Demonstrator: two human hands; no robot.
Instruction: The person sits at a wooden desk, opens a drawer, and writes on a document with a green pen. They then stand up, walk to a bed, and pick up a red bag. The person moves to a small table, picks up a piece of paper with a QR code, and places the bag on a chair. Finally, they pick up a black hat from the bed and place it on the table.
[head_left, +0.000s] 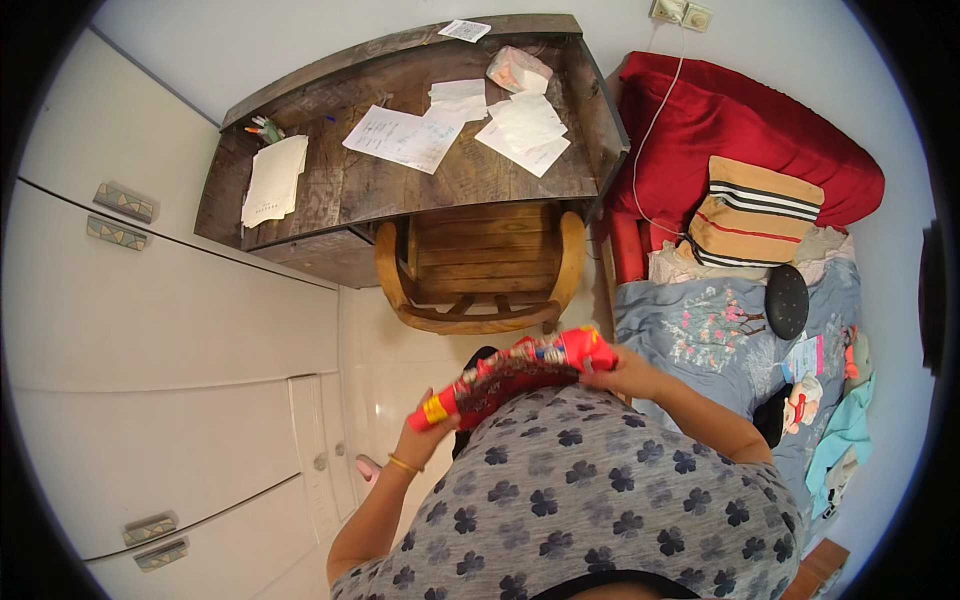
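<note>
Both hands grip a red printed cloth or soft bag (517, 367) at its two ends, in front of my body. My left hand (435, 435), with a gold bangle at the wrist, has the lower end with a yellow patch. The opposite end, at the upper right, is in my right hand (630, 373). Between them the red piece bows upward, its upper edge patterned in several colours. Its underside is partly hidden by my shirt, and I cannot tell exactly what it is.
Ahead stands a wooden armchair (484, 259), pushed up to a dark wooden desk (300, 191) with loose papers (409, 139) and a tissue pack (517, 69). A bed (675, 300) with a striped cushion (754, 214) lies right. White cabinets (165, 315) line the left.
</note>
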